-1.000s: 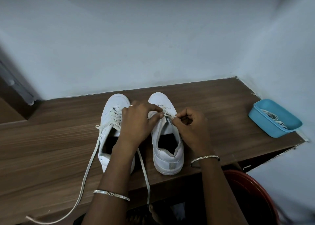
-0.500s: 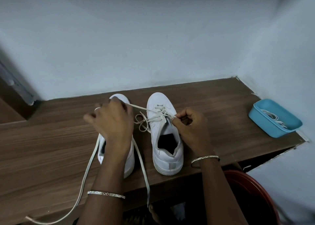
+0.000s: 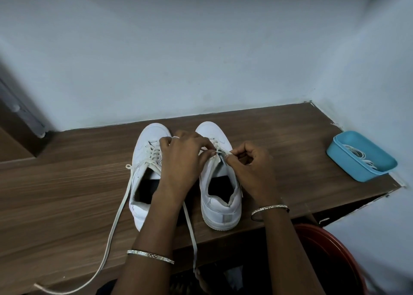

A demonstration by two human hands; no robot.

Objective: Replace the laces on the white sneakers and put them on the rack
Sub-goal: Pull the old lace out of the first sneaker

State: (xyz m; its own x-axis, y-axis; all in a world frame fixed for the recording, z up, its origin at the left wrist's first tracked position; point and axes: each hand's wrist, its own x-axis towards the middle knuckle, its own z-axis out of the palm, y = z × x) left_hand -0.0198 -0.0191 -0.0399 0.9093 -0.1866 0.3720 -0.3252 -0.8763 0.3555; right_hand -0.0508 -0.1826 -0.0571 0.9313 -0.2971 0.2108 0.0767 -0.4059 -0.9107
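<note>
Two white sneakers stand side by side on a wooden surface [image 3: 67,194], toes toward the wall. The left sneaker [image 3: 145,174] has a loosened lace [image 3: 116,218] trailing over the front edge. My left hand [image 3: 183,160] reaches across to the right sneaker [image 3: 220,191] and pinches its lace [image 3: 215,148] near the eyelets. My right hand [image 3: 250,167] pinches the same lace from the right side. Both hands meet over the right sneaker's tongue.
A blue tray [image 3: 348,160] with white laces [image 3: 362,158] inside sits at the right end of the surface, against the wall. A red round bin [image 3: 330,261] stands below the front edge at right. Walls close off the back and right side.
My left hand pulled the right sneaker's lace out to the left, then came back to the eyelets. My right hand stayed pinched at the same spot.
</note>
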